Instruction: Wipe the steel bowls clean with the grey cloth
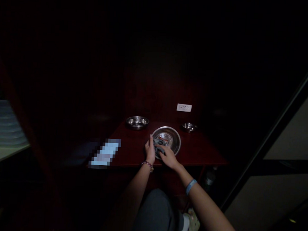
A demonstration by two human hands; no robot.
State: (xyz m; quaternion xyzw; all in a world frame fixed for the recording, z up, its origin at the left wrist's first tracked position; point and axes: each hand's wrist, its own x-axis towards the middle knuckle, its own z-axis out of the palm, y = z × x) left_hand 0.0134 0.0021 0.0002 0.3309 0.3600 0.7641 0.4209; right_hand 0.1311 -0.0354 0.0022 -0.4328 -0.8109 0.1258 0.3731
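A shiny metal basin point(173, 144) is tilted toward me near the front edge of the dark red table. My left hand point(149, 150) is closed on its left rim, thumb pointing up. Inside the basin, my right hand point(168, 157) presses a dark grey cloth point(159, 150) against the lower left wall, fingers bent over it. A reddish label or mark point(163, 139) shows on the basin's bottom, partly covered by the cloth.
On the table point(127, 150) stand a metal bowl point(137, 123) at the back left and a smaller one point(189, 127) at the back right. A white socket panel point(184, 107) is on the wall. A lit, pixelated rectangle point(105, 153) lies left. Stacked plates point(6, 123) sit far left.
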